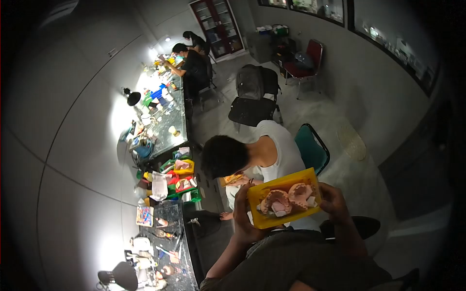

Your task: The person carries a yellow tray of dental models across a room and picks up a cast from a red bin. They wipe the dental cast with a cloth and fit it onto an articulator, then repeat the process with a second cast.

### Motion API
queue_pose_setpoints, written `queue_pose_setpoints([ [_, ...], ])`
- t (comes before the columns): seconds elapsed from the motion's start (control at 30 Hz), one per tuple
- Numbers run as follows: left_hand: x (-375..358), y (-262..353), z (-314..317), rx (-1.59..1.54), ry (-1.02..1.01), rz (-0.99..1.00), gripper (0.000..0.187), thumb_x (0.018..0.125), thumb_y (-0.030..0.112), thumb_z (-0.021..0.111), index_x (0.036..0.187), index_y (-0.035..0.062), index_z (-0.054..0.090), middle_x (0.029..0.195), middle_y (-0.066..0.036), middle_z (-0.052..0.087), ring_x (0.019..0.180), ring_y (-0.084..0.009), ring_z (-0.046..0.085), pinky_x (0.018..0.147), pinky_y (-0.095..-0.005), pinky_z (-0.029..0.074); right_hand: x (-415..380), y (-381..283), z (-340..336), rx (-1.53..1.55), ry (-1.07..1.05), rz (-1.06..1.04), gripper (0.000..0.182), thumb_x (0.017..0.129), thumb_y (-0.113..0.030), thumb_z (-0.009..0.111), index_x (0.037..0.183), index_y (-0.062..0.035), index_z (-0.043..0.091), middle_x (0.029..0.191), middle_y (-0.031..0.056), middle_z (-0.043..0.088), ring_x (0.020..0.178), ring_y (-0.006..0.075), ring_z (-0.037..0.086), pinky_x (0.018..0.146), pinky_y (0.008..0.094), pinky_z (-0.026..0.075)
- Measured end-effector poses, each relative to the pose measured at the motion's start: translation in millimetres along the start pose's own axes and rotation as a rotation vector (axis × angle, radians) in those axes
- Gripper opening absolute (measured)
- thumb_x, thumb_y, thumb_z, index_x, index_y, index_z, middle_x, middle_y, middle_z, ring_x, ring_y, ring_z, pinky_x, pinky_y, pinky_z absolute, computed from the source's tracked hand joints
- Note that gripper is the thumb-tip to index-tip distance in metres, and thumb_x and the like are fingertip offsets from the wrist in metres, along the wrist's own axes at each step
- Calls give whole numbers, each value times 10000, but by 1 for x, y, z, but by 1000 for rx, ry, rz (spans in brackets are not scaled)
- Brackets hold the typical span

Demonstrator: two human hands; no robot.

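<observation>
A yellow plastic tray (280,183) is held up in front of my body, gripped at both ends. My left hand (244,213) wraps round its left end, and my right hand (334,202) has hold of the right end. Inside lie two pinkish dental casts, the left cast (277,198) beside the right cast (300,195), with arch-shaped tooth rows showing. Small pale pieces (310,200) sit around them; I cannot make out what they are. The fingers under the tray are partly hidden.
A person in a white top (275,145) sits just beyond the tray, head bent. Left runs a dark workbench (167,131) with lamps, tools and stacked coloured trays (183,167). Two more people work farther along it. A green chair (311,148) and a chair with a backpack (250,82) stand right.
</observation>
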State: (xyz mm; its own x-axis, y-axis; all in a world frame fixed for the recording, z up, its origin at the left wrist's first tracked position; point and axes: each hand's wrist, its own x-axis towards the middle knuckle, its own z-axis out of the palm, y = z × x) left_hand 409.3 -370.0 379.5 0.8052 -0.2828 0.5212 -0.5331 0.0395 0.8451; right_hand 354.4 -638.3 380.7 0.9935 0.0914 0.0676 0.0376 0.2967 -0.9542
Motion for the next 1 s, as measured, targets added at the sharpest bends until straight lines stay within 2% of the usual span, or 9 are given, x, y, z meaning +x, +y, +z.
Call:
queue_pose_setpoints([
  [0.17,25,-27,17,304,-198,44,1152,632,338,929,1485,-43,255,1419,-232,416,1286,-318,496,1068,-418,409,7,7,-43,-6,134,-40,889,759,-473,752,1335,139,462,1193,192,630,1078,224,632,958,344,486],
  [0.23,41,-22,34,296,-234,35,1115,657,307,909,1489,-51,257,1440,-246,398,1299,-325,489,1072,-426,407,14,12,-73,-41,149,-43,901,752,-511,732,1312,148,478,1165,191,636,1055,223,637,938,332,489],
  [0.3,53,-25,54,236,-281,3,1096,662,287,885,1490,-63,257,1470,-278,369,1336,-406,421,1088,-457,363,23,15,-103,-28,143,-64,886,760,-511,719,1303,150,488,1140,192,642,1044,225,638,937,332,490],
  [0.4,61,-52,89,225,-289,-53,1110,662,279,872,1507,-41,228,1484,-262,361,1366,-405,384,1099,-464,354,39,11,-148,-34,119,-46,889,758,-522,713,1297,150,494,1126,192,649,1014,224,649,914,327,504],
  [0.57,93,-101,179,190,-270,-124,1100,666,221,847,1525,-1,198,1502,-240,344,1405,-386,341,1101,-455,371,65,16,-260,-10,54,-62,865,770,-477,733,1310,150,482,1142,198,646,1014,226,656,899,333,524],
  [0.7,156,-141,264,60,-320,-110,1082,653,129,853,1511,16,203,1500,-209,360,1354,-328,432,1083,-438,395,70,-16,-350,9,115,-36,761,825,-275,735,1361,158,411,1207,224,614,1072,232,636,943,356,513],
  [0.8,211,-161,337,-25,-422,-131,1008,654,85,845,1467,12,253,1441,-184,407,1295,-301,496,1085,-428,392,66,-33,-424,-26,168,-66,750,845,-273,716,1364,164,396,1227,233,603,1093,237,629,956,371,508],
  [0.87,232,-192,380,-42,-534,-163,981,652,74,844,1442,10,266,1390,-170,435,1291,-285,497,1094,-421,381,61,-20,-467,-70,280,-9,827,803,-414,738,1354,126,440,1200,169,630,1101,214,620,976,339,474],
  [1.0,281,-239,470,-105,-721,-168,1015,637,81,850,1446,23,240,1410,-169,414,1322,-288,459,1130,-431,337,53,-26,-535,26,438,-114,744,855,-305,699,1366,146,401,1217,232,605,1112,250,623,983,378,490],
])
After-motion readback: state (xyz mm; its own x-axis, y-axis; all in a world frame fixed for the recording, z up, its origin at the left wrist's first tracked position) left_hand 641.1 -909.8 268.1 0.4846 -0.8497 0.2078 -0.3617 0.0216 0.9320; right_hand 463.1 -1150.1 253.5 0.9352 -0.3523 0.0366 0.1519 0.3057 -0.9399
